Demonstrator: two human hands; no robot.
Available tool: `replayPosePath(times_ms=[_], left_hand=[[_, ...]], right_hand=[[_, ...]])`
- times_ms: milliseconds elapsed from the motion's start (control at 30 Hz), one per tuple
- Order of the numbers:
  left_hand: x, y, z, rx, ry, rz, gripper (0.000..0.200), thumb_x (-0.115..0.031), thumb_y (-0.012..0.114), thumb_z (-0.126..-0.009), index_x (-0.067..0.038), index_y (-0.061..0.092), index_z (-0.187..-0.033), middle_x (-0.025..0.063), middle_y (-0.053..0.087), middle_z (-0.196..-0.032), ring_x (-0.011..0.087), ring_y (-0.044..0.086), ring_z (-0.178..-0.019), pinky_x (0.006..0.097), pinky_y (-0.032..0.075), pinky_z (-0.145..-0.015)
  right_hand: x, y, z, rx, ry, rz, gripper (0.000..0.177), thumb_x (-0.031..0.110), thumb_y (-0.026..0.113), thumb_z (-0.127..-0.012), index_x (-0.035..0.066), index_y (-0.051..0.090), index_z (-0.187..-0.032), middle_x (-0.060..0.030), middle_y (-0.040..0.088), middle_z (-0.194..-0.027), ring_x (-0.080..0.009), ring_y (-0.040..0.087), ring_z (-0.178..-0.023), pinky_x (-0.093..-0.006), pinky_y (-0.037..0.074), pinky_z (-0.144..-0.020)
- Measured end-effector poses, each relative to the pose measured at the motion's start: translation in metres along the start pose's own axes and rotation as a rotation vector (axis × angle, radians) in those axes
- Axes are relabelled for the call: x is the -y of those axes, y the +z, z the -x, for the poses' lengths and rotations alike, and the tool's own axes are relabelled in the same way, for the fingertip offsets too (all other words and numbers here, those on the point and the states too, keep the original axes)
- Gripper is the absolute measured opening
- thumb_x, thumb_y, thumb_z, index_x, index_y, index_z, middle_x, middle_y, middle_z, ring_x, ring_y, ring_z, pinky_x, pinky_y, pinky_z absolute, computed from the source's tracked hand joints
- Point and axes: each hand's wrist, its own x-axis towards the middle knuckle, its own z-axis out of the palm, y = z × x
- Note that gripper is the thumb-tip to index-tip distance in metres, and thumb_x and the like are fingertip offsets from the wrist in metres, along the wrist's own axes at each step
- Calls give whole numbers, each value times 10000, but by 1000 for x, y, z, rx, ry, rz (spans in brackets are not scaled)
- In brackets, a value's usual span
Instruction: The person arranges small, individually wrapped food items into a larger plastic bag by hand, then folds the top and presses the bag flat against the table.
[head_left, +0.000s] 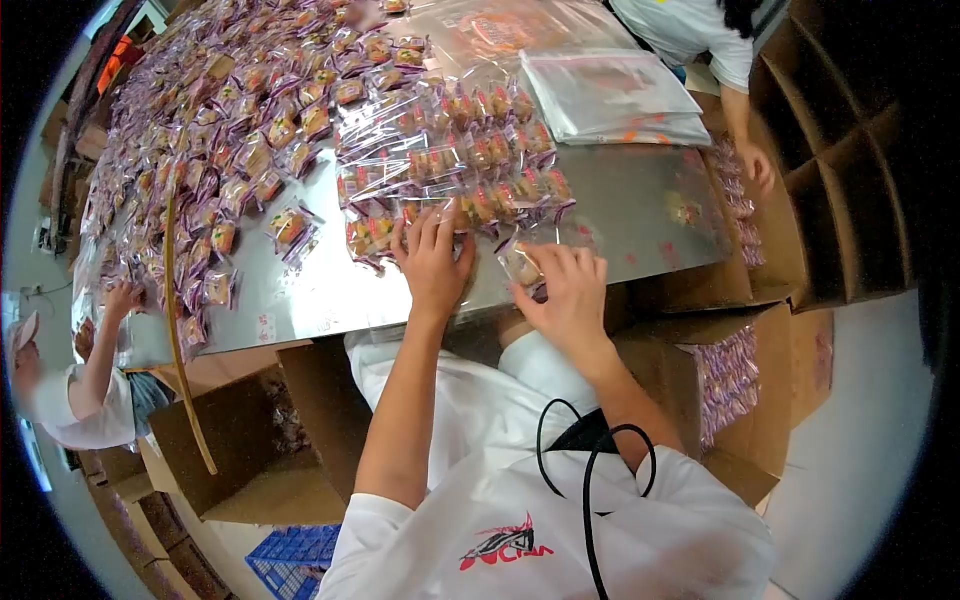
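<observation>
Probably mid-way in arranging rows (450, 165): left hand (432, 262) pressed flat, fingers spread, on their 6 o'clock end, right hand (572, 292) pinching one pack (520, 266) at 5 o'clock of them, near table (300, 290) edge; next likely calls for sliding it gently toward 12 o'clock, into line

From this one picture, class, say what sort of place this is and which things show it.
Probably a snack packing workshop. Wrapped snack packets cover a long steel table, open cardboard boxes beside it hold more packets, and other people work around it.
</observation>
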Motion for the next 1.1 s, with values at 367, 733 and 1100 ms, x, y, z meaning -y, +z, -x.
replayPosePath(times_ms=[367, 733, 1100], left_hand=[[5, -1, 6, 18, 60, -169, 698, -230, 858, -710, -222, 684, -1387, 14, 631, -1374, 236, 538, -1255, 504, 274, -1089], [3, 2, 5, 69, 28, -121, 532, -252, 741, -818, -191, 686, -1344, -26, 656, -1416, 214, 539, -1321, 535, 241, -1102], [3, 1, 5, 48, -36, -136, 451, -247, 784, -816, -194, 723, -1260, -17, 704, -1309, 201, 575, -1265, 488, 295, -1074]], right_hand=[[-2, 47, -29, 115, -185, -469, 636, 121, 847, -759, 44, 594, -1337, -183, 533, -1335, -401, 550, -1261, -468, 474, -1070], [-47, 51, -65, 122, -683, -231, 642, 203, 828, -802, 71, 591, -1384, -143, 564, -1490, -342, 528, -1398, -490, 422, -1157], [-67, 94, -57, -173, -562, -225, 559, 277, 858, -775, 123, 619, -1256, -101, 640, -1356, -317, 602, -1288, -469, 464, -1059]])
